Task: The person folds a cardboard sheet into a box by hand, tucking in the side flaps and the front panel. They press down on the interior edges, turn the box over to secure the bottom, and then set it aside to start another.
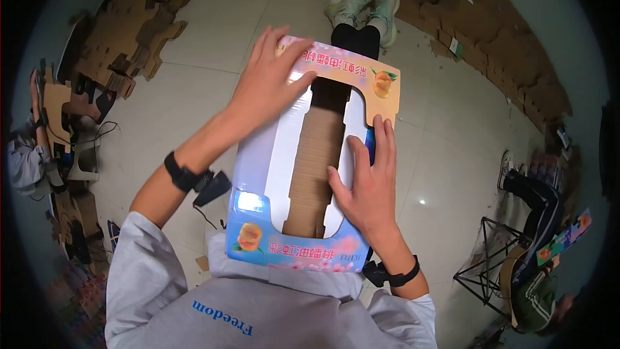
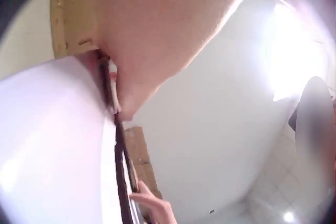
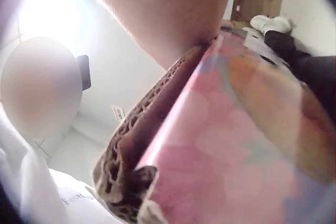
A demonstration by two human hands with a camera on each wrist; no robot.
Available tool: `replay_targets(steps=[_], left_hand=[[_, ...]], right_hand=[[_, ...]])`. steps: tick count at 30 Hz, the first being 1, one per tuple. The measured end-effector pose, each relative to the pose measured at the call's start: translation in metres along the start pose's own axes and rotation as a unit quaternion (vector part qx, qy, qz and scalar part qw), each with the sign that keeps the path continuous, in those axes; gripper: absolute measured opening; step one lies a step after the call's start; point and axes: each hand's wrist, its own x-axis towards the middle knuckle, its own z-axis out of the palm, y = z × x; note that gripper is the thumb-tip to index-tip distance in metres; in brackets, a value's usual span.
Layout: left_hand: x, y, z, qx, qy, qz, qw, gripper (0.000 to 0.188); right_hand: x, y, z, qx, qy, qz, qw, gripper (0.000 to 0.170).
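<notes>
A printed cardboard fruit box (image 1: 255, 155) with a long window cut in its top lies over the person's lap in the head view. Through the window its bare brown inside shows. My left hand (image 1: 271, 87) rests across the far left corner, thumb at the window's rim and fingers spread over the pink panel. On the right side, my right hand (image 1: 371, 187) touches the window's white edge with thumb and forefinger, its other fingers lying straight toward the peach picture. The left wrist view shows the left thumb right at the box edge (image 2: 118, 145). Corrugated edging (image 3: 152, 95) fills the right wrist view's middle.
Flattened cardboard (image 1: 139, 32) lies on the tiled floor (image 1: 213, 32) at far left. Pale shoes (image 1: 365, 0) on outstretched legs are beyond the box. A black wire frame (image 1: 484, 265) and another seated person (image 1: 536, 200) are at right; someone else sits at far left.
</notes>
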Motion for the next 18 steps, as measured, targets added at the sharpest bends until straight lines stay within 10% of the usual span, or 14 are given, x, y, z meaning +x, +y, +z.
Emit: replay_targets(steps=[2, 5, 18], left_hand=[[0.02, 0.008, -0.001, -0.022, -0.067, -0.1, 0.992, 0.076], [0.021, 0.02, -0.001, 0.088, -0.071, -0.03, 0.993, 0.093], [0.01, 0.034, 0.0, 0.065, -0.001, -0.016, 0.998, 0.069]], right_hand=[[-0.002, -0.001, 0.001, 0.001, 0.002, 0.012, 1.0, 0.057], [-0.003, -0.002, 0.003, 0.0, 0.003, 0.019, 1.0, 0.058], [-0.005, -0.003, 0.003, 0.014, 0.018, 0.023, 0.999, 0.06]])
